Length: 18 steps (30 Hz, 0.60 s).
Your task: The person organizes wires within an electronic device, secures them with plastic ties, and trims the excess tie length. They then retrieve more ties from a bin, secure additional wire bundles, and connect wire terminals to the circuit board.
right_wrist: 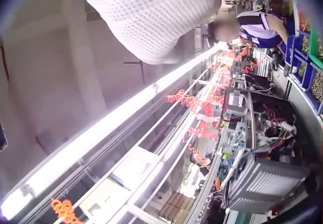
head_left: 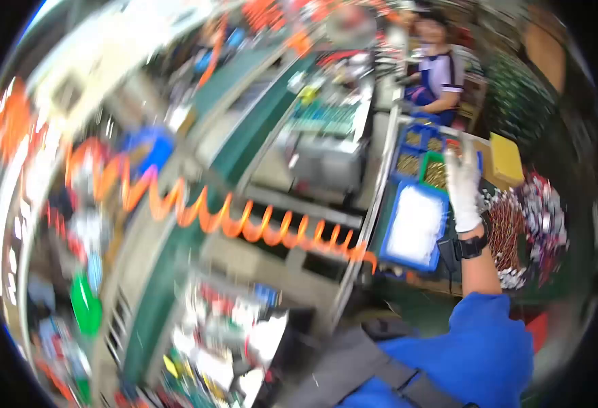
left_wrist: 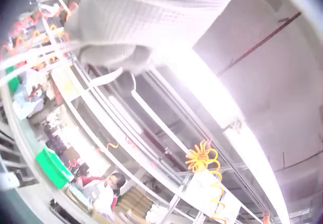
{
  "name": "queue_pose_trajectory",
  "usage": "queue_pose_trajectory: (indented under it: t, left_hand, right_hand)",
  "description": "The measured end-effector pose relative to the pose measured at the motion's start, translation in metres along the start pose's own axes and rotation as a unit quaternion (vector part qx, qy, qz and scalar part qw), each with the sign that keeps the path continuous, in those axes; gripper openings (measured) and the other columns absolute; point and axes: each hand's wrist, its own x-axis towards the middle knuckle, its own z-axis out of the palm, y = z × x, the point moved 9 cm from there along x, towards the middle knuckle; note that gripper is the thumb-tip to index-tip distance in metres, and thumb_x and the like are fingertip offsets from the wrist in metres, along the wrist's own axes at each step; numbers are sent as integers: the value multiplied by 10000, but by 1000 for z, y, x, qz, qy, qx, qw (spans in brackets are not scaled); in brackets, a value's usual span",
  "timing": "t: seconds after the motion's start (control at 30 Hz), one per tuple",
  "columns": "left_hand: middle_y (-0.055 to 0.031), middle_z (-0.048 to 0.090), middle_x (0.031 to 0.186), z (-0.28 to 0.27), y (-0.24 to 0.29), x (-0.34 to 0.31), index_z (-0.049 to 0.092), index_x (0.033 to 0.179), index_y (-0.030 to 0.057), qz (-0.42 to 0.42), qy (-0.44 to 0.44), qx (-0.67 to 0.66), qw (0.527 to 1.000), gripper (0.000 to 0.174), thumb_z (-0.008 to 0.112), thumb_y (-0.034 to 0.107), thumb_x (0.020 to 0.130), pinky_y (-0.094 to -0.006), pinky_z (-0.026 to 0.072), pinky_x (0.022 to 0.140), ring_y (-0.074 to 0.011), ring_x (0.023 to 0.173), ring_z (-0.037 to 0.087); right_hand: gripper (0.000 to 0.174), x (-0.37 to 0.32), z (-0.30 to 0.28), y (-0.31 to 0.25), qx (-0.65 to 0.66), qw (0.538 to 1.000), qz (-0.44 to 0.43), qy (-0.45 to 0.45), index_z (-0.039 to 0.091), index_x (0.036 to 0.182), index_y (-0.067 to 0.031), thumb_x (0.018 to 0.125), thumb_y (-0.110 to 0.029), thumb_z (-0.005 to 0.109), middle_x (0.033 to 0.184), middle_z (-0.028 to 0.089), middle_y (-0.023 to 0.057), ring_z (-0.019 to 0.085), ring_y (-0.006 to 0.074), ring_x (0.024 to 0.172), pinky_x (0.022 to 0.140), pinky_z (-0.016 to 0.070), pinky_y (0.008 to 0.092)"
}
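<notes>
One right hand, in a white knit glove, reaches out at the right side of the head view, fingers straight & open, nothing plainly gripped; whether the fingertips touch anything below, can't tell. It's over the edge of a green bin of small brass-coloured pcs, which sits on the desk w/ blue bins of similar small parts next to it. Nearer the wearer, just beside the green bin, there's a blue tray w/ a bright white inside, contents washed out. A yellow box stands on the far side of the hand, & bundled wires, mostly red & white, lie close to the wrist, which has a black strap round it. Blue sleeve on that arm. Left hand, also gloved, shows only at the top of its own wrist view, up against ceiling lights; that view's blurry & washed out, so can't tell how far open it is or if it's got hold of anything. An orange coiled hose stretches across the line, a grey metal casing stands beyond it, & another person in a white-&-dark top is by the far end of the bins.
</notes>
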Motion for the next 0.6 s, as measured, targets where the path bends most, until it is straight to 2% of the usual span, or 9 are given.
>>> queue_pose_trajectory:
  t: [0.07,0.1,0.17,0.23,0.3,0.33,0.43,0.57,0.6]
  left_hand:
    - [-1,583,667,-6,-50,-2,652,877,-8,53,-40,114,991,73,598,41,876,-277,454,607,-94,636,551]
    - [5,581,685,-10,-73,-12,669,825,-10,-10,3,-73,997,79,615,32,865,-251,434,632,-70,695,532]
    - [-5,599,698,-11,-62,-4,678,880,-28,-108,-63,-101,987,92,608,30,861,-248,415,601,-60,670,503]
    - [-34,602,663,-1,-86,19,673,854,-52,-98,-155,-65,981,97,611,20,834,-255,417,584,-66,635,500]
    - [-97,574,616,6,-74,43,657,837,-70,1,-183,63,981,101,605,11,804,-272,424,575,-85,594,496]
    - [-41,562,627,11,-68,54,642,900,-69,95,-187,66,976,134,595,0,795,-260,416,532,-60,587,467]
    - [-86,558,628,54,-53,85,649,914,-58,70,-287,45,954,166,608,31,780,-275,452,566,-89,586,504]
    - [-177,651,744,136,-19,89,679,972,-5,358,-322,-10,876,244,572,136,803,-390,513,681,-300,705,655]
    - [-185,663,789,156,-18,88,687,989,16,331,-371,51,866,256,565,144,803,-408,516,706,-322,751,660]
  right_hand:
    - [462,-38,37,-63,181,977,7,-111,505,1329,4,943,-228,607,1279,574,143,553,234,1171,1013,419,338]
    - [448,-78,59,-109,285,937,38,-200,518,1318,4,950,-235,605,1261,584,120,565,205,1142,996,427,320]
    - [359,-151,65,-213,312,912,-7,-267,576,1237,5,916,-144,638,1157,616,88,584,159,999,908,464,300]
    - [303,-219,39,-313,244,908,-211,-269,623,1132,11,845,-75,669,1053,638,94,594,183,933,845,481,319]
    - [257,-266,31,-363,303,833,-320,-335,652,1030,22,778,-22,668,977,641,113,598,220,902,804,482,334]
    - [220,-273,36,-369,288,823,-288,-395,673,990,29,774,-11,653,933,648,125,610,240,875,784,488,340]
    - [234,-303,61,-380,286,774,-148,-546,675,1015,30,788,-21,650,911,657,126,624,245,842,766,493,335]
    - [287,-345,70,-462,271,696,-398,-532,678,1046,6,765,-53,671,977,668,123,626,279,925,839,481,365]
    - [304,-350,77,-472,270,688,-397,-544,676,1055,-7,757,-63,681,1005,663,122,612,289,966,874,464,377]
